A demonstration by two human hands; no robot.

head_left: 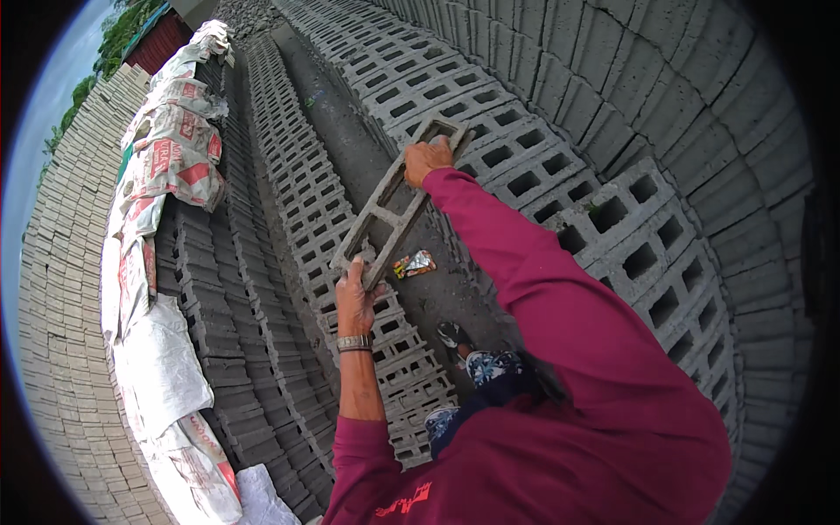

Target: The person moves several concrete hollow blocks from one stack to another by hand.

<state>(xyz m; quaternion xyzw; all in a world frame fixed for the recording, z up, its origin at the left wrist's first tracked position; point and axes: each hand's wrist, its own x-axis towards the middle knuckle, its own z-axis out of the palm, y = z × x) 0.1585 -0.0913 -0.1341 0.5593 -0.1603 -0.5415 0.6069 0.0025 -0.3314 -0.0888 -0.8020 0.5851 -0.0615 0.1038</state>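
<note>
A grey hollow concrete block is held tilted in front of me, above the narrow aisle. Its long openings let the ground show through. My left hand, with a metal watch on the wrist, grips its near lower end. My right hand is closed round the far upper end, its arm stretched forward in a maroon sleeve. Just beyond the right hand lies the row of stacked hollow blocks on the right. Some fingers are hidden behind the block.
To the left runs a lower row of hollow blocks. Red-and-white sacks drape the stacks farther left. A crumpled shiny wrapper lies on the aisle floor near my shoe. A tall block wall borders the right.
</note>
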